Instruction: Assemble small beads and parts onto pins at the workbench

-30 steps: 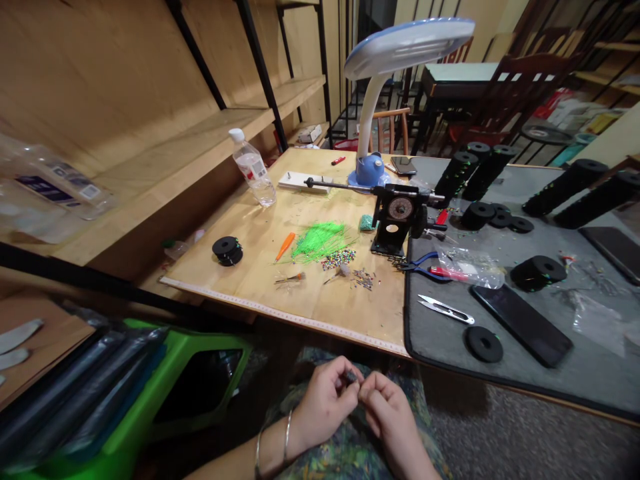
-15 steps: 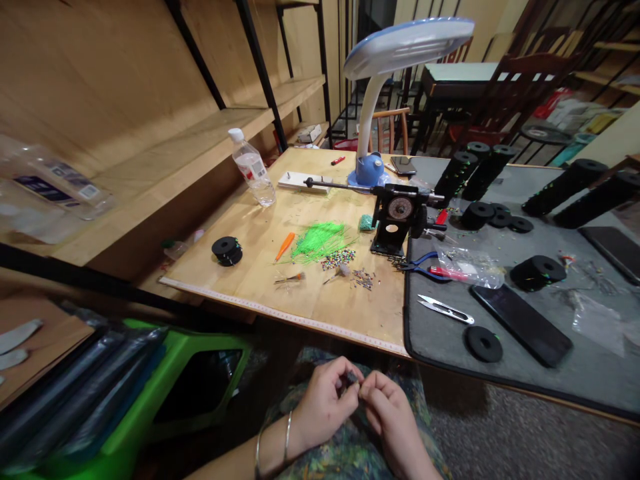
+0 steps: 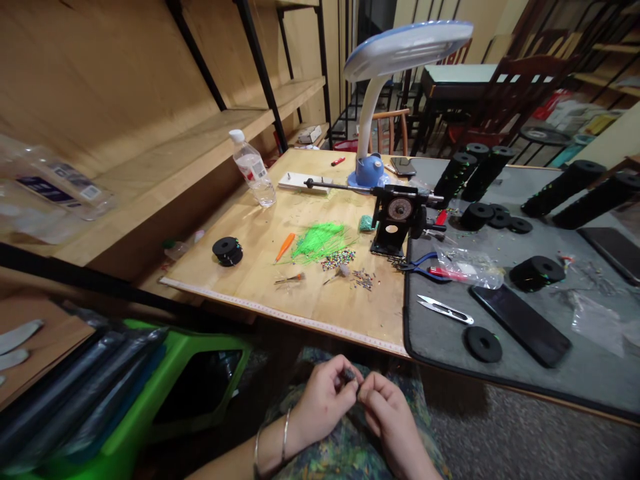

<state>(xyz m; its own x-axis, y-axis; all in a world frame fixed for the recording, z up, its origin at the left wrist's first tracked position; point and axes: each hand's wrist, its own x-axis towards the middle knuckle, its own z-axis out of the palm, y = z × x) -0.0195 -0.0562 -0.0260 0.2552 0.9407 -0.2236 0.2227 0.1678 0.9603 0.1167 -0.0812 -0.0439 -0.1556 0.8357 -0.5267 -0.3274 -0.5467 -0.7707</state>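
Observation:
Over my lap, my left hand is closed, its curled fingers around a small dark grey rounded thing whose kind I cannot make out. Beside it, the thumb and finger of my right hand are pinched together close to the left fingertips; whatever they hold is too small to see. On the wooden table in front lie green strands, small coloured beads, little metal pieces and an orange pointed tool.
A black hand-cranked winder stands mid-table before a blue-white lamp. The grey mat carries thread snips, blue-handled pliers, a phone and several black foam spools. A water bottle stands near the shelf.
Both hands stay nearly in place. My left hand has turned slightly, so the dark thing in its fingers shows more clearly. Nothing on the table has moved.

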